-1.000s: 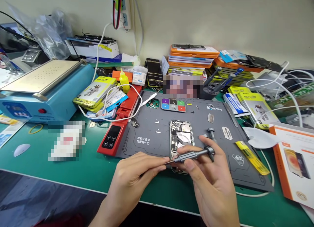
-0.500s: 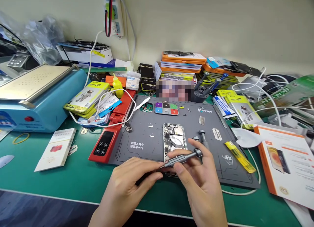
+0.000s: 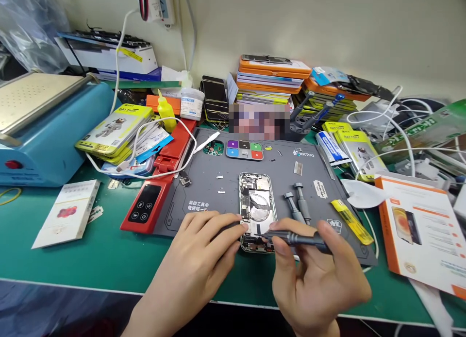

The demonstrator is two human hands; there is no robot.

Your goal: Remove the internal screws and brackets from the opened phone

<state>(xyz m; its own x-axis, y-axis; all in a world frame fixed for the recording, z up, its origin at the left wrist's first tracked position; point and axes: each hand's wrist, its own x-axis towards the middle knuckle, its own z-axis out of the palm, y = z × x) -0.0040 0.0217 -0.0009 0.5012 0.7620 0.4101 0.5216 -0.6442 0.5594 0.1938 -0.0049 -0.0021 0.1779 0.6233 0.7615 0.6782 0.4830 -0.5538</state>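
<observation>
You hold a screwdriver to an opened phone on the grey repair mat.

Your right hand [image 3: 320,278] pinches the grey precision screwdriver [image 3: 296,238] between thumb and fingers, its tip over the lower end of the opened phone [image 3: 256,210]. Your left hand [image 3: 198,264] rests at the phone's lower left corner, fingers loosely spread and touching its edge. The phone lies near the front edge of the mat [image 3: 204,191], with two spare screwdrivers [image 3: 297,208] just beside it to the right.
</observation>
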